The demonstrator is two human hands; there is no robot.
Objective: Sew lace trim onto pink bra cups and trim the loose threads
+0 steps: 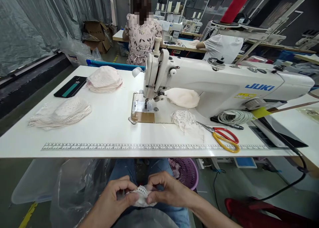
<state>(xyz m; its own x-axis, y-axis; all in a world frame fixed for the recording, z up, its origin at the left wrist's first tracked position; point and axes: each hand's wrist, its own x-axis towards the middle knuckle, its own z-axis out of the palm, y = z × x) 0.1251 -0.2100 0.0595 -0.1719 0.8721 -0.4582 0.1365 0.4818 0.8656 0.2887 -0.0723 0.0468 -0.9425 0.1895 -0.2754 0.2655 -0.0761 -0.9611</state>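
Over my lap, below the table's front edge, a small piece of white lace-edged fabric (142, 198) is pinched between both hands. My left hand (119, 195) grips its left side with thumb and fingers. The right side is held by my right hand (165, 190), thumb and forefinger pressed together. Part of the fabric is hidden behind my fingers. Above my hands stands a white sewing machine (194, 73) on the table. To its left lie a stack of lace-edged fabric pieces (62, 113) and a pile of pale fabric pieces (104, 78).
Scissors (224, 138) with red and yellow handles lie at the right, near a lace scrap (185, 120) and a coiled cord (235, 116). A black phone (70, 86) lies at left. Beneath the table is a purple basket (193, 173). Two people (143, 38) sit farther back.
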